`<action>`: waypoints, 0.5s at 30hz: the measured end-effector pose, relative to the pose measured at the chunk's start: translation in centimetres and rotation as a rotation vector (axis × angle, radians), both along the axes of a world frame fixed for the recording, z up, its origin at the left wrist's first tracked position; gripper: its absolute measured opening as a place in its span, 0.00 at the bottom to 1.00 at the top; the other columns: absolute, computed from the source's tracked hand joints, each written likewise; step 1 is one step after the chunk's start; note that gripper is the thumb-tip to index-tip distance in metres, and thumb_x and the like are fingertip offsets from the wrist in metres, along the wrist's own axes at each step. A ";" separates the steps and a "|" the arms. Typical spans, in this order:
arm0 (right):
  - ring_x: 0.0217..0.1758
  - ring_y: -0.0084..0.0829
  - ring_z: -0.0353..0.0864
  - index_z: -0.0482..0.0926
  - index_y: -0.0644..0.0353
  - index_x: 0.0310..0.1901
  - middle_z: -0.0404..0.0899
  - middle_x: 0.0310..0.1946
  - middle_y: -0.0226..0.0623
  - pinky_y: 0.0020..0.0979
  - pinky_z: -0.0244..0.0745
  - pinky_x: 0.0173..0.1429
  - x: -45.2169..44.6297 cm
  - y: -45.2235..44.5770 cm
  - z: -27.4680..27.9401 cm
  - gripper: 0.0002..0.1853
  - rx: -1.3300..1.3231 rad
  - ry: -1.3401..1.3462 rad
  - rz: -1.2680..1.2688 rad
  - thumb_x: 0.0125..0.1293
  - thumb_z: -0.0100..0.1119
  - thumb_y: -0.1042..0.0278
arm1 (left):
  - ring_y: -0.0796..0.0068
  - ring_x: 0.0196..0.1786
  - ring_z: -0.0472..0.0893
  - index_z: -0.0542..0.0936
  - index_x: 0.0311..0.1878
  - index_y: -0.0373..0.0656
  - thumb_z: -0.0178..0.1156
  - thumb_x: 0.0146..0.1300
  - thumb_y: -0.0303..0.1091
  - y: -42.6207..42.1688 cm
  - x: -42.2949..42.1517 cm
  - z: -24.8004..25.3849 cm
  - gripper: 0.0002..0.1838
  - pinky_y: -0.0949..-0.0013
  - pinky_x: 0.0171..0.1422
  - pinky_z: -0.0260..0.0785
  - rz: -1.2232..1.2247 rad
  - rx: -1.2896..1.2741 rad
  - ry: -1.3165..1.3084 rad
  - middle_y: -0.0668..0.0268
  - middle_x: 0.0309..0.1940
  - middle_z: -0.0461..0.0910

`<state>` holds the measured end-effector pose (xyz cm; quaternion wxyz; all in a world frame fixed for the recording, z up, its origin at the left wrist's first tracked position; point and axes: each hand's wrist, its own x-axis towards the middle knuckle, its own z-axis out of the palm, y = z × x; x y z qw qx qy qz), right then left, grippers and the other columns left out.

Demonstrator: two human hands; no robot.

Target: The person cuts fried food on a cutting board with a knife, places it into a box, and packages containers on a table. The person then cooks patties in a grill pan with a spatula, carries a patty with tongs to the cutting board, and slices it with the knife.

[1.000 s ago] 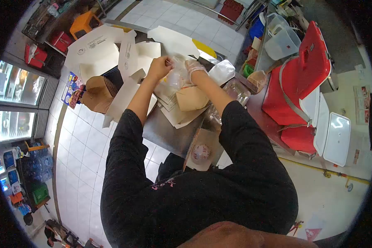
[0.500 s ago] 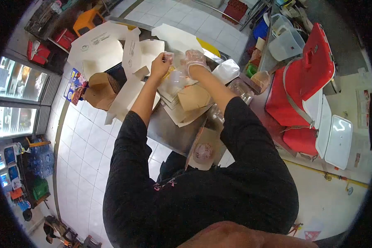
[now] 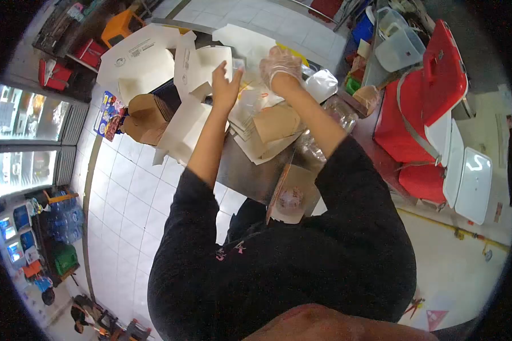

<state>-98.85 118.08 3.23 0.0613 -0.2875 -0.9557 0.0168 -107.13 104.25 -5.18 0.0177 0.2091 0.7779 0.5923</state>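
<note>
My left hand (image 3: 226, 88) is bare, with its fingers apart, beside a small clear plastic cup (image 3: 239, 64). My right hand (image 3: 281, 67) wears a clear plastic glove. Its fingers look loosely bent and spread, with nothing visible in them, though their tips are partly hidden. Below and between the hands lies a clear plastic piece (image 3: 249, 103) on white paper. A brown paper packet (image 3: 277, 122) rests on the sheets nearer to me. Open white cardboard boxes (image 3: 202, 65) stand to the left, and a shiny white container (image 3: 322, 84) is right of my gloved hand.
Stacked brown cardboard containers (image 3: 145, 119) sit at the table's left end. Clear plastic containers (image 3: 338, 113) lie to the right. A red insulated bag (image 3: 401, 116) with its lid raised stands farther right. An open carton (image 3: 293, 196) is at the metal table's (image 3: 242, 170) near edge.
My left hand has opened and let go of the small clear cup, which now sits just beyond the fingers. My gloved right hand has lifted slightly away and to the right.
</note>
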 end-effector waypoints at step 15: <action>0.46 0.36 0.78 0.81 0.49 0.43 0.80 0.43 0.34 0.48 0.74 0.46 30.8 -6.5 11.3 0.11 -2.220 1.581 -0.145 0.63 0.64 0.56 | 0.54 0.76 0.55 0.41 0.78 0.42 0.80 0.44 0.41 -21.5 32.7 -1.6 0.66 0.57 0.75 0.55 -0.807 0.071 -0.456 0.48 0.75 0.52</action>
